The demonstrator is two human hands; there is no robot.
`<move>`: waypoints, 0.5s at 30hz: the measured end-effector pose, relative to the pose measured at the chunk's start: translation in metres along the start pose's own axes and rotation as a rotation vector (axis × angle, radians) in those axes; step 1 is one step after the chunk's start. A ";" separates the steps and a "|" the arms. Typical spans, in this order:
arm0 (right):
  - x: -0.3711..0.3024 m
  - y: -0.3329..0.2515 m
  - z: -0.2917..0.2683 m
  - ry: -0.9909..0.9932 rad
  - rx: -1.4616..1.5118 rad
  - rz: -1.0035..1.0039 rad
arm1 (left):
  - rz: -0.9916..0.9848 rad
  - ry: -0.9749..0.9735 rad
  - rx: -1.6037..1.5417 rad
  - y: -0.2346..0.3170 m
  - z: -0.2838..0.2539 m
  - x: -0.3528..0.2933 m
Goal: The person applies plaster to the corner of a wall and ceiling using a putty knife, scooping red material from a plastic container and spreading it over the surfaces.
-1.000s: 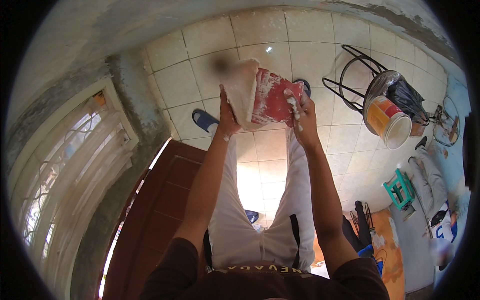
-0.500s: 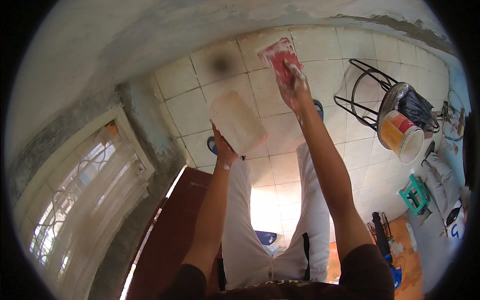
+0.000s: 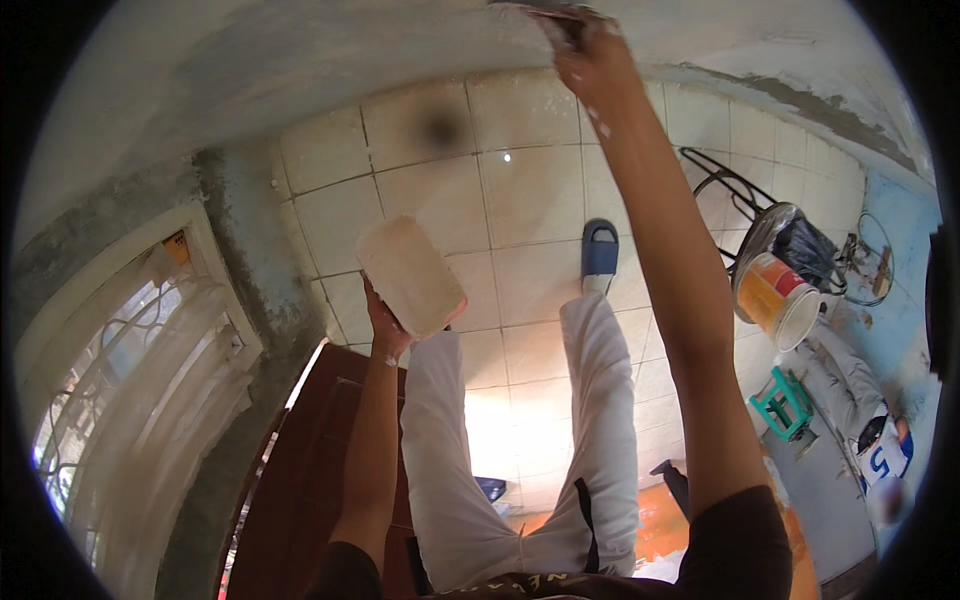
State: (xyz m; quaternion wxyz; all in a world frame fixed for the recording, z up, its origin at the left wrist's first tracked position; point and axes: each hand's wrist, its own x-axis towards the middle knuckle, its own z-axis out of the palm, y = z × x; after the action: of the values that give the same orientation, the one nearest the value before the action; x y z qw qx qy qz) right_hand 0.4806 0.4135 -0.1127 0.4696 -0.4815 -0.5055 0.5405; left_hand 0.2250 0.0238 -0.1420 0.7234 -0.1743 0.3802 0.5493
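My right hand (image 3: 590, 60) presses a trowel (image 3: 545, 14), fingers wrapped shut on its handle, against the grey wall top, left hand (image 3: 385, 325) gripping the plaster-loaded hawk board (image 3: 410, 275) from below at chest level; risk: board tilts, mix slides onto tiled floor (image 3: 520, 190).

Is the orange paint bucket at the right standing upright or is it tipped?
Tipped. The orange paint bucket leans, its open mouth turned to the lower right, resting in the black metal stand.
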 end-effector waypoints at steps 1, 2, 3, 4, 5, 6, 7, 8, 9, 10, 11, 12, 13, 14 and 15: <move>-0.013 -0.041 -0.014 0.004 -0.052 -0.078 | 0.016 0.068 0.013 -0.006 -0.003 0.002; -0.026 -0.076 -0.025 0.027 -0.046 -0.124 | 0.004 0.048 0.001 -0.015 -0.005 0.006; -0.042 -0.108 -0.029 0.059 0.017 -0.153 | 0.010 0.056 0.027 -0.023 -0.010 0.008; -0.054 -0.124 -0.028 0.121 0.134 -0.117 | 0.022 0.068 0.055 -0.028 -0.014 0.010; -0.067 -0.137 -0.025 0.183 0.260 -0.086 | 0.030 0.065 0.046 -0.033 -0.016 0.010; -0.079 -0.134 -0.023 0.349 0.507 0.060 | 0.007 0.011 0.000 -0.037 -0.017 0.009; -0.088 -0.119 -0.017 0.510 0.760 0.225 | -0.007 -0.032 -0.043 -0.039 -0.021 0.005; -0.093 -0.084 -0.013 0.517 0.707 0.297 | 0.006 -0.028 -0.046 -0.041 -0.019 0.004; -0.094 -0.036 -0.007 0.525 0.657 0.371 | -0.027 -0.066 -0.103 -0.041 -0.015 0.002; -0.091 0.015 -0.004 0.489 0.692 0.512 | -0.065 -0.104 -0.159 -0.041 -0.012 0.000; -0.078 0.065 -0.005 0.455 0.723 0.643 | -0.065 -0.102 -0.155 -0.043 -0.009 0.004; -0.065 0.113 -0.015 0.408 0.728 0.682 | -0.092 -0.120 -0.140 -0.047 -0.004 0.012; -0.048 0.147 -0.023 0.357 0.731 0.726 | -0.115 -0.133 -0.127 -0.050 -0.004 0.020; -0.033 0.162 -0.017 0.307 0.685 0.689 | -0.104 -0.119 -0.130 -0.048 -0.010 0.021; -0.017 0.171 -0.017 0.263 0.633 0.647 | -0.092 -0.094 -0.103 -0.048 -0.014 0.022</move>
State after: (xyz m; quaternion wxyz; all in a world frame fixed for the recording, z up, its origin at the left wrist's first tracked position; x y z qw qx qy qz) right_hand 0.4957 0.3902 -0.2830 0.4606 -0.5119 -0.0761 0.7211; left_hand 0.2668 0.0128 -0.1756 0.7550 -0.2025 0.3087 0.5419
